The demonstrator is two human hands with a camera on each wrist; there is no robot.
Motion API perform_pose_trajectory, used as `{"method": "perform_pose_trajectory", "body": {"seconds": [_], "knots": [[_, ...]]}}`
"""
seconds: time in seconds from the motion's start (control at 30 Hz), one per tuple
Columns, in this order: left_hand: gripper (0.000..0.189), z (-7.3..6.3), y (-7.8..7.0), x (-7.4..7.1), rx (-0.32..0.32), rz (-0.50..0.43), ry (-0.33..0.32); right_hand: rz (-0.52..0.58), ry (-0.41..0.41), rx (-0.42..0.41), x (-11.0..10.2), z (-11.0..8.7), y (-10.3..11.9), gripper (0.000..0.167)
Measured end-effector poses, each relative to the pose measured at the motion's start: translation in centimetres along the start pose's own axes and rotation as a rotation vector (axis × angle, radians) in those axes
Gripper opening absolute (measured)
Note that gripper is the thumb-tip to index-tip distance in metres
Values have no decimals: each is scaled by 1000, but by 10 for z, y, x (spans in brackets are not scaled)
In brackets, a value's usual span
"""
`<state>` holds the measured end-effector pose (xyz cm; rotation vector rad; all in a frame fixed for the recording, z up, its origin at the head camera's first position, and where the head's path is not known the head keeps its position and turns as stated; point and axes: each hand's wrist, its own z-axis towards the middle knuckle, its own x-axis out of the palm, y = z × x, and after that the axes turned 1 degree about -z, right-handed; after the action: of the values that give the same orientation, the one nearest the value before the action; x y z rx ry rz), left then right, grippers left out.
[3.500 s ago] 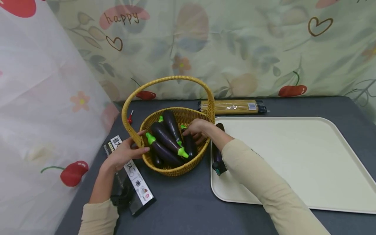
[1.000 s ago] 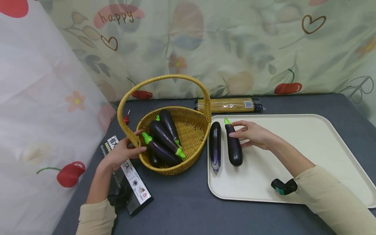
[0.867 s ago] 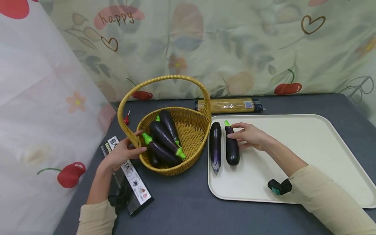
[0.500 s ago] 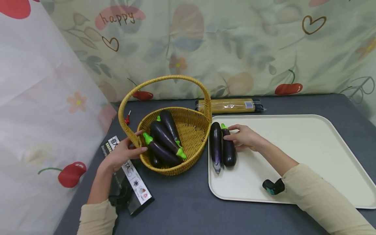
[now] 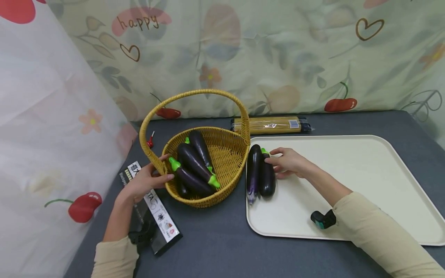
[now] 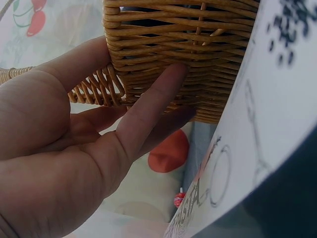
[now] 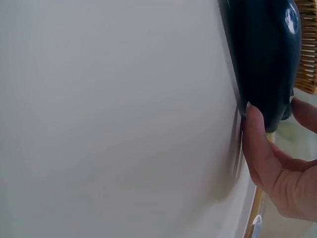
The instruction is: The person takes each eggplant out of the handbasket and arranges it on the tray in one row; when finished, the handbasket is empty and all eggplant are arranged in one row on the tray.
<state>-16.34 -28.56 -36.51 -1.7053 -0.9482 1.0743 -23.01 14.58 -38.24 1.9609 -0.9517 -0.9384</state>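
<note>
Here we are at the tray's [image 5: 347, 185] left edge, and our right hand [image 5: 290, 161] has thumb and fingers clamped on the green-capped eggplant [image 5: 267, 179], gripping it up by the cap! The body points toward the tray's front edge, and right alongside lies the second eggplant [image 5: 254, 168], hugging the left rim, its paler tip toward us. The two look to be touching, side by side; whether the gripped one bears fully on the tray, we can't tell.

Over to the left hand [image 5: 144, 181]: it's clamped on the wicker basket [image 5: 226, 154] at the left end, thumb and fingers around the foot of the tall handle [image 5: 194, 92]. We see the outer weave against those fingertips in the left wrist view. Inside, three eggplants [image 5: 194, 160] show plainly, heaped toward the basket's left, with more dark skin peeping from beneath.

Under our left forearm, along the left edge of the grey worktop [image 5: 222, 239], a black box [image 5: 161, 216] with a white printed strip lies aslant. At the back edge, a pack of spaghetti [image 5: 267, 125] sits just behind the tray, and near the back left corner we spot a small red object [image 5: 150, 141].
</note>
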Motion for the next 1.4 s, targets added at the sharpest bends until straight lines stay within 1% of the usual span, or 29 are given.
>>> {"method": "perform_pose_trajectory", "body": {"seconds": [0.17, 0.4, 0.53, 0.63, 0.8, 0.9, 1.07, 1.27, 1.4], "knots": [[73, 0, 0, 0, 10, -3, 1, 1, -13, -4, -8, -4, 3, 60], [74, 0, -1, 0, 16, -5, 5, 45, -15, -44, -30, -14, 21, 59], [74, 0, -1, 0, 18, -5, 5, 68, 21, -99, -44, -20, 32, 58], [73, 0, -1, 0, 18, -5, 5, 83, 63, -139, -52, -23, 37, 58], [74, 0, -1, -1, 20, -3, 2, 124, 130, -160, -57, -26, 43, 58], [74, 0, -1, -1, 20, -5, 1, 165, 183, -158, -54, -26, 45, 57], [74, 0, 0, 0, 19, -5, -1, 216, 304, -160, -43, -24, 50, 52], [73, 0, 1, 0, 21, -11, -4, 253, 430, -182, -21, -18, 61, 51], [74, -1, 1, 1, 22, -13, -6, 262, 475, -183, -3, -13, 69, 51]]}}
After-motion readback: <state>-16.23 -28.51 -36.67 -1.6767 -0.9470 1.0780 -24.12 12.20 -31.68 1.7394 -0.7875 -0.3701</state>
